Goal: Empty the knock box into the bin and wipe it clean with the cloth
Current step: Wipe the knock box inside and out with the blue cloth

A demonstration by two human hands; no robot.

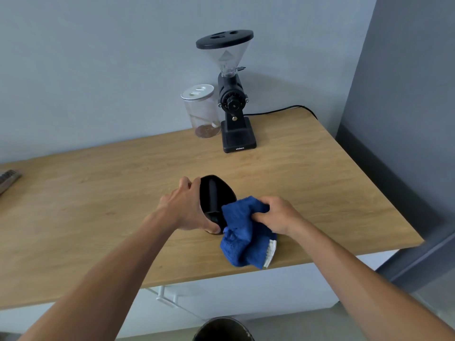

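- Knock box, black, sits near the counter's front edge, tipped so its mouth faces the camera; the bar across the inside shows, and no grounds can be seen in it.
- Left hand grips the box at its 9 o'clock side, fingers curled over the rim and thumb low on the wall.
- Right hand is closed on the blue cloth, which is bunched and pressed against the rim at 3 o'clock; the rest hangs onto the counter.
- Judgement: emptying looks done; wiping is under way or just starting, and the inside and bar likely remain.
- Bin is on the floor at 6 o'clock, below the counter edge; only its dark rim shows.
- Counter is pale wood, dry and bare around the box.
- At 12 o'clock, well apart, a grinder stands by the wall, a clear jar just beside it at its 9 o'clock, a cord running off at 3 o'clock.
- Walls are grey-blue; a white cabinet sits under the counter.
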